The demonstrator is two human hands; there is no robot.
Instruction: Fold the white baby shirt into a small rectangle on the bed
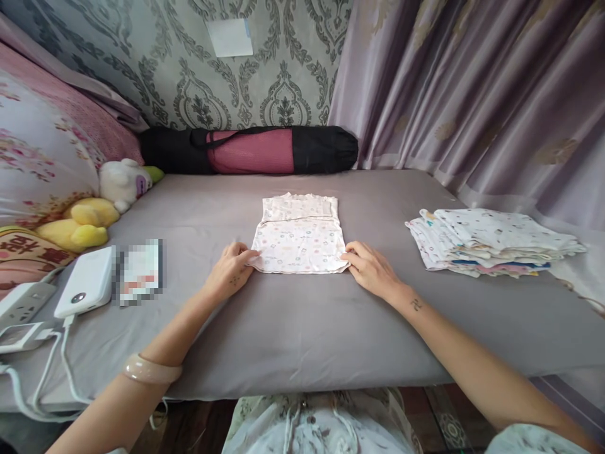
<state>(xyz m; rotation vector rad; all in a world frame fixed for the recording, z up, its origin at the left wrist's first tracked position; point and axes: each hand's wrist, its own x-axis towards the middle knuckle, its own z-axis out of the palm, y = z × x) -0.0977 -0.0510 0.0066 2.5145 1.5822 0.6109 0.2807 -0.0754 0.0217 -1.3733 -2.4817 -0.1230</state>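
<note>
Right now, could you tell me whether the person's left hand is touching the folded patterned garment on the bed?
Touching. The head view shows the left hand with its fingertips on the near left corner of the folded garment, with no gap.

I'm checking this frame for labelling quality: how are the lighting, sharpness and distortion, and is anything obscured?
Head view: soft, even light, no glare, only faint shadows beneath the left hand and right hand; the folded garment is sharp; a pixelated patch hides something beside the power bank; the wide lens bows the mattress edge.
</note>
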